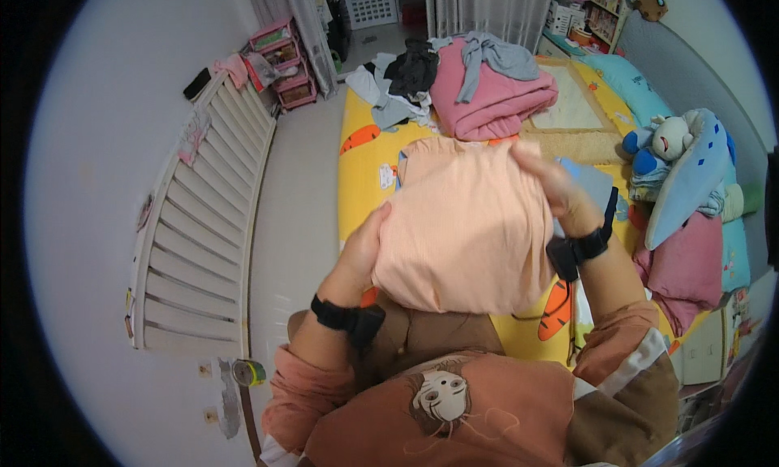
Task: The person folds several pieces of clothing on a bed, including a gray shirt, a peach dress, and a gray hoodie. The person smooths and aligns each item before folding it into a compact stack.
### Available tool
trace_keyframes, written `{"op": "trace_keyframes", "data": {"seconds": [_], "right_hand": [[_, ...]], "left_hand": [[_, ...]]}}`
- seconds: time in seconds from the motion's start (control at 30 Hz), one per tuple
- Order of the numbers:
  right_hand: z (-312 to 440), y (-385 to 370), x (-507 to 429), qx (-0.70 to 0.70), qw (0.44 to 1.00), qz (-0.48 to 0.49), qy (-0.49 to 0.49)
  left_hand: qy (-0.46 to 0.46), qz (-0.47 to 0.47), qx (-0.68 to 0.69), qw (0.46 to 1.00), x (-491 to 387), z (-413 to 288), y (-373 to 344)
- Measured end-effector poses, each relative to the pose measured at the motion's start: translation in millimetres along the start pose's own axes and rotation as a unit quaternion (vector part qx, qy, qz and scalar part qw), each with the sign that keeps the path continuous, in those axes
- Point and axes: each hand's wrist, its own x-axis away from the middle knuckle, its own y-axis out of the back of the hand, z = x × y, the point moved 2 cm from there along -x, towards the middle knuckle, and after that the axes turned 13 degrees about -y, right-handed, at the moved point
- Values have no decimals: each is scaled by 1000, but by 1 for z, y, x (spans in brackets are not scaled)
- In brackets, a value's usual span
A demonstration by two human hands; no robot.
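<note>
A folded peach-coloured cloth garment [465,229] is held up before me, over my lap and the bed. My left hand [365,242] grips its left edge, thumb on top and fingers out of sight beneath. At the upper right corner, my right hand [557,184] is slightly blurred and closes on the fabric with the thumb in front. The garment's top edge looks gathered. Behind my right wrist lies a light blue-grey cloth [587,181], partly covered by the hand. Both wrists wear black straps with small boxes.
A yellow carrot-print sheet [359,193] covers the bed. Toward its far end are heaped clothes [395,83] and a folded pink quilt [481,96]. A plush toy [666,138] and a light-blue cushion [691,175] sit at the right. A white slatted rail [201,223] stands left, across the floor.
</note>
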Motion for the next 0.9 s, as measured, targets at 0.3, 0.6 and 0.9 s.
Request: {"op": "trace_keyframes", "data": {"seconds": [0.3, 0.6, 0.9], "right_hand": [[41, -14, 4, 145, 983, -68, 89], [53, 0, -41, 298, 933, -158, 125], [28, 10, -6, 168, 962, -6, 215]], "left_hand": [[-57, 67, -19, 996, -6, -13, -25], [-80, 49, -118, 989, -28, -62, -7], [-177, 77, -292, 937, 3, -100, -9]]}}
